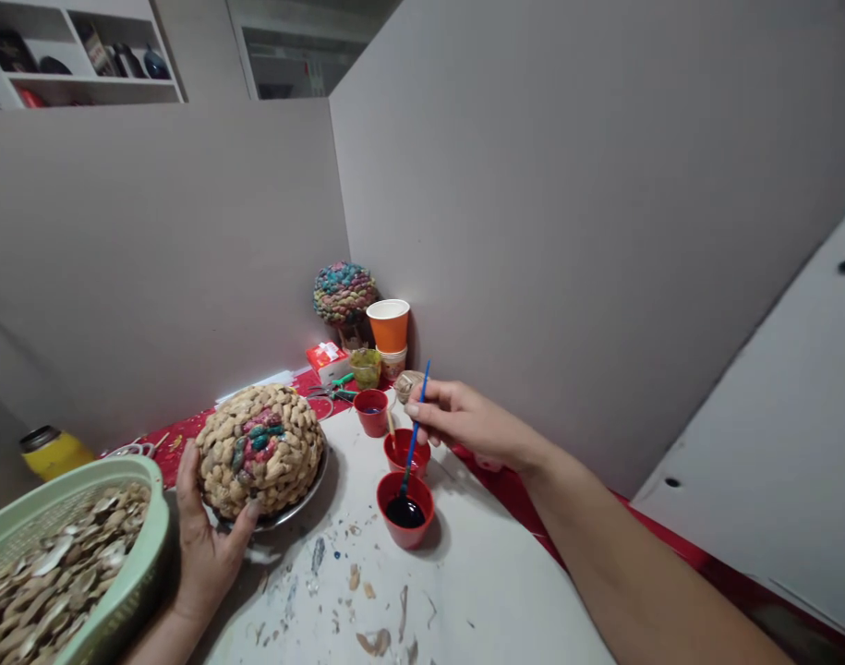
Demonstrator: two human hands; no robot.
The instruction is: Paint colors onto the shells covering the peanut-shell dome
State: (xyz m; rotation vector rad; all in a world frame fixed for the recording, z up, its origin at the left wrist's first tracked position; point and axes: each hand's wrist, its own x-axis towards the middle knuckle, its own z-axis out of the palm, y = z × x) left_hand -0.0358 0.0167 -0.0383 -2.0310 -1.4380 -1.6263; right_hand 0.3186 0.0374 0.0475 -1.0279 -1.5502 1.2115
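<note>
My right hand (442,413) pinches a blue-handled paintbrush (416,429), its bristles dipping into the dark paint of the nearest red cup (387,526). My left hand (204,536) grips the near left side of a dome covered in peanut shells (221,434). Pink and teal paint colours a few shells on its top; the others are bare tan. Under the dome shows the rim of a metal plate (318,480). Just behind the nearest cup stands a second red cup (423,459) with reddish paint and a stick in it. A third red cup (373,420) stands farther back.
At left, a green basket (160,517) holds shells beside a yellow jar (58,453). A painted shell piece (344,294), orange cup (389,328), tissue pack (327,362) and green-handled pliers (339,392) stand or lie behind. Grey panels (567,231) enclose the white tabletop (477,591), strewn with shell bits.
</note>
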